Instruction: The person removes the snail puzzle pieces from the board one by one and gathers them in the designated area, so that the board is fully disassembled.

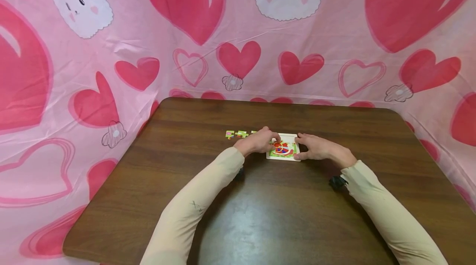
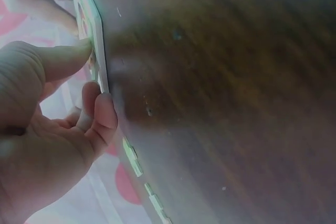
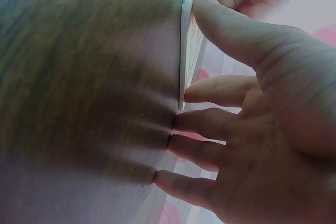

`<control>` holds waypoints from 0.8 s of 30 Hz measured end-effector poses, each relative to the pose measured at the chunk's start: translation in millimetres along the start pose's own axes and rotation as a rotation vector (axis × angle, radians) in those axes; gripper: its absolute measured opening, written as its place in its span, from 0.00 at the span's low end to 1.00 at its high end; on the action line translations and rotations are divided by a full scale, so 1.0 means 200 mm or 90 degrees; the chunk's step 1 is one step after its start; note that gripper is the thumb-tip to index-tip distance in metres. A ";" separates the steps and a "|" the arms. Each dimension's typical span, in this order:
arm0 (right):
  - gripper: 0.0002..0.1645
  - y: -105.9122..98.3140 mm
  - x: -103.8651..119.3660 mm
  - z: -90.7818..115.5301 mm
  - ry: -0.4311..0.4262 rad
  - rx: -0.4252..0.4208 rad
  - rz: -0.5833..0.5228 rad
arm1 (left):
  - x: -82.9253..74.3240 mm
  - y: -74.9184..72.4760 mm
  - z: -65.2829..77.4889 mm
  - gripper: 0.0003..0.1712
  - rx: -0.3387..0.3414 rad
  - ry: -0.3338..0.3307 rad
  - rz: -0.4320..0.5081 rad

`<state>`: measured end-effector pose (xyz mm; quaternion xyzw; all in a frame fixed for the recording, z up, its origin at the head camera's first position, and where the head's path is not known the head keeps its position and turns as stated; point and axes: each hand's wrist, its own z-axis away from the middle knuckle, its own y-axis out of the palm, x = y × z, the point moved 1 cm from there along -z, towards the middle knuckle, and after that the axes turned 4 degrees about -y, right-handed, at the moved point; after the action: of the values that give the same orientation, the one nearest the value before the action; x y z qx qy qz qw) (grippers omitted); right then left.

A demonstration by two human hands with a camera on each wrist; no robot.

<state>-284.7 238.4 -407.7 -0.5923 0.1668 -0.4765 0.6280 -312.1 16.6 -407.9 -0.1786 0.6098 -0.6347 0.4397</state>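
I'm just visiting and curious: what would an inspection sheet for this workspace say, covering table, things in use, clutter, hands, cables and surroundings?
Surface: brown wood-grain tabletop, rounded far corners, shiny toward the near side.
Job's things: white-rimmed puzzle tray, partly filled with a colourful picture; loose puzzle pieces in a row to its left, one partly hidden.
Clutter: nothing seen.
Hands: left hand over the tray's left side, any pinched piece hidden; right hand has thumb and index finger at the tray's right side, other fingertips on the tabletop.
Cables: nothing seen.
Surroundings: pink backdrop printed with hearts and white rabbit-like faces, wrinkled in places.
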 end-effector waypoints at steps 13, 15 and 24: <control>0.49 0.00 0.00 0.01 0.007 0.001 -0.006 | -0.01 0.02 0.01 0.17 -0.006 -0.025 0.036; 0.48 0.00 0.00 0.01 0.005 0.001 -0.002 | -0.01 0.02 0.01 0.18 -0.008 -0.031 0.043; 0.45 0.00 0.00 0.00 0.001 0.000 0.002 | -0.02 0.02 0.02 0.16 -0.033 -0.024 0.020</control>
<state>-284.0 238.7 -407.0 -0.5918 0.1684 -0.4761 0.6283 -306.8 17.8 -409.1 -0.1924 0.6205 -0.6080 0.4563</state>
